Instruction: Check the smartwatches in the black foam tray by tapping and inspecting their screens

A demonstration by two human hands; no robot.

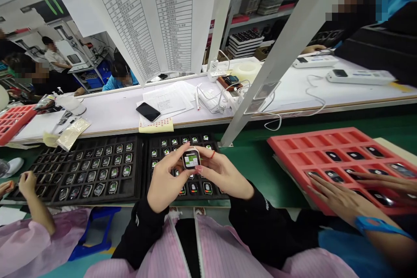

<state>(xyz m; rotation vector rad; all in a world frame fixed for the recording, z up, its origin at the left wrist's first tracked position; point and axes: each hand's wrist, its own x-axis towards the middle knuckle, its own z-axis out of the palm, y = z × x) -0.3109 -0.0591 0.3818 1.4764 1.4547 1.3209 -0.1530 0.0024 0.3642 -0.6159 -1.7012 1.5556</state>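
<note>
A smartwatch body [191, 159] with a lit screen of green and white blocks is held between both hands, strapless as far as I see. My left hand [167, 176] grips its left side with the fingers curled round it. On its right side, my right hand [224, 173] pinches the edge, a thumb at the lower corner. Beneath the hands lies a black foam tray [148, 190] of similar lit watches, partly hidden by them. Several in its lower row [207, 188] show a different, coloured screen.
Another black tray [138, 182] of watches lies to the left, near a co-worker's hand [28, 184]. At right, another person's hands [342, 200] rest on a red foam tray [283, 143]. A slanted metal post [276, 52] rises ahead. A phone [148, 112], papers and cables lie on the raised shelf.
</note>
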